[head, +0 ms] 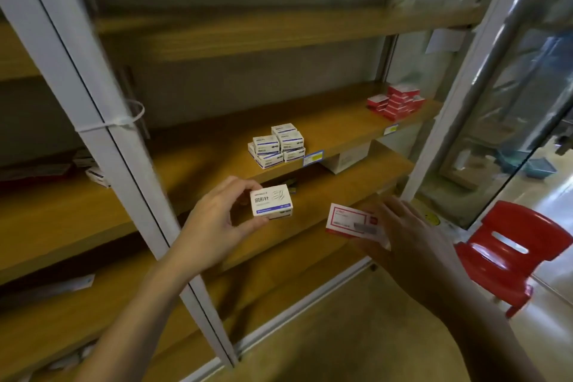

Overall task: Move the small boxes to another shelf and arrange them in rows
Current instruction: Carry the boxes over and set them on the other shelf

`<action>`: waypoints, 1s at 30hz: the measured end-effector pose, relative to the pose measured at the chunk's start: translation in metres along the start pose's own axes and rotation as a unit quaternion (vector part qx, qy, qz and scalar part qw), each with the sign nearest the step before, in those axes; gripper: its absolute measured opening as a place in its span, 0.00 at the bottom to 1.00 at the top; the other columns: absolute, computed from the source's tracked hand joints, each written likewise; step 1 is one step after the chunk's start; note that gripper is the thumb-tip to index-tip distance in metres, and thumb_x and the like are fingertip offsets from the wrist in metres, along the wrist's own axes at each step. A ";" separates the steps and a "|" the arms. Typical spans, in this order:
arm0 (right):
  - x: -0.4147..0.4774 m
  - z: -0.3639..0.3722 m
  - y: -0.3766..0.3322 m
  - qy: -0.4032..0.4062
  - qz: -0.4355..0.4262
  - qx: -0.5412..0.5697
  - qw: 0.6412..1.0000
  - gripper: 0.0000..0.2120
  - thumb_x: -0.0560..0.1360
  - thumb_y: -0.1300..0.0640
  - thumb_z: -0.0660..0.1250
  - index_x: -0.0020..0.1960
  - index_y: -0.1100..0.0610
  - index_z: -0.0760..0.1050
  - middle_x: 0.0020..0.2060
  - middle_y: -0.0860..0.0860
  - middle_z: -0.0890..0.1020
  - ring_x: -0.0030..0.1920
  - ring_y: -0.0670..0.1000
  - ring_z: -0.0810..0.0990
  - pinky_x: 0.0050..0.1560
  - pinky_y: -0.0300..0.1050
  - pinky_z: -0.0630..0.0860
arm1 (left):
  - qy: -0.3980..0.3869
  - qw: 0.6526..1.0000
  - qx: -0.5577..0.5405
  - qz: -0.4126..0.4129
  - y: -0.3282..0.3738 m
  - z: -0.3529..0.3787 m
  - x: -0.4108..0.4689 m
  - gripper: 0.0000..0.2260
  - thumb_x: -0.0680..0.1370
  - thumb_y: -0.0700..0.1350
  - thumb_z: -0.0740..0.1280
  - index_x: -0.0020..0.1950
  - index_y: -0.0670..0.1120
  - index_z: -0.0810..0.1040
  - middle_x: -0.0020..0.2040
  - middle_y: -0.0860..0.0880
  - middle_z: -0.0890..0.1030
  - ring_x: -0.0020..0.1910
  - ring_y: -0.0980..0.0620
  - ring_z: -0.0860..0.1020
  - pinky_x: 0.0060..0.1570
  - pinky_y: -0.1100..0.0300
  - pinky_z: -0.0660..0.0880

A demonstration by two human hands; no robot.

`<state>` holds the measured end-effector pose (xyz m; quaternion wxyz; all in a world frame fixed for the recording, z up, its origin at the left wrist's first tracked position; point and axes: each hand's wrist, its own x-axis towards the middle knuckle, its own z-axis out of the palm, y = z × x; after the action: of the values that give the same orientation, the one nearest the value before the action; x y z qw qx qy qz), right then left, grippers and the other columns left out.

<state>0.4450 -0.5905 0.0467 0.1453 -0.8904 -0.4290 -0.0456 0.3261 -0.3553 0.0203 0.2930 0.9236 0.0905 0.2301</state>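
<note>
Right now you are pinching a small white cardboard box with a blue stripe (271,205) in your left hand (214,220), held before the lower wooden shelf board (366,183). Your right hand (403,236) is gripping a flat red-and-white cardboard box (350,220) beside it, below the stacked white boxes (277,146).

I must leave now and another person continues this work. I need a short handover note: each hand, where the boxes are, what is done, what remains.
Left hand pinches one white-and-blue box in front of the shelves. Right hand holds one red-and-white box.
On the middle shelf: a loose pile of white-and-blue boxes near the front edge, a pile of red boxes at the right end.
Done: each hand has a box; no neat rows visible yet.
Remaining: set both held boxes down, move the rest, line them in rows.
</note>
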 end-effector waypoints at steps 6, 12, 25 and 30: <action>0.059 0.014 0.027 -0.021 -0.029 -0.004 0.999 0.21 0.74 0.40 0.57 0.65 0.44 0.60 0.59 0.39 0.67 0.50 0.37 0.63 0.43 0.32 0.67 | 0.055 0.996 0.035 -0.064 -0.024 -0.001 0.044 0.21 0.67 0.55 0.68 0.59 0.52 0.71 0.55 0.57 0.73 0.51 0.61 0.72 0.43 0.71 0.69; 0.143 0.019 0.055 -0.011 -0.072 0.006 0.997 0.22 0.73 0.40 0.59 0.64 0.44 0.62 0.58 0.40 0.70 0.52 0.38 0.67 0.37 0.30 0.66 | 0.101 0.988 0.033 -0.111 -0.060 0.007 0.115 0.18 0.69 0.53 0.70 0.57 0.54 0.71 0.54 0.58 0.74 0.52 0.62 0.72 0.48 0.71 0.71; 0.262 0.038 0.090 -0.005 -0.171 0.054 0.984 0.26 0.71 0.41 0.62 0.66 0.50 0.66 0.58 0.44 0.73 0.55 0.42 0.73 0.42 0.33 0.74 | 0.023 0.969 0.017 -0.246 -0.128 0.021 0.205 0.18 0.71 0.43 0.71 0.60 0.47 0.73 0.58 0.52 0.76 0.54 0.57 0.71 0.53 0.61 0.67; 0.286 0.043 0.101 -0.008 -0.197 0.046 0.979 0.25 0.71 0.40 0.62 0.65 0.48 0.66 0.57 0.42 0.73 0.54 0.41 0.72 0.40 0.31 0.71 | -0.031 0.968 -0.025 -0.248 -0.128 0.024 0.207 0.18 0.71 0.40 0.70 0.60 0.49 0.73 0.57 0.55 0.74 0.60 0.55 0.71 0.62 0.58 0.66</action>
<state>0.7013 -0.4220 0.0421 0.1705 -0.7813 -0.5986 -0.0464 0.5146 -0.2011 0.0057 0.3668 0.8712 0.3020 0.1239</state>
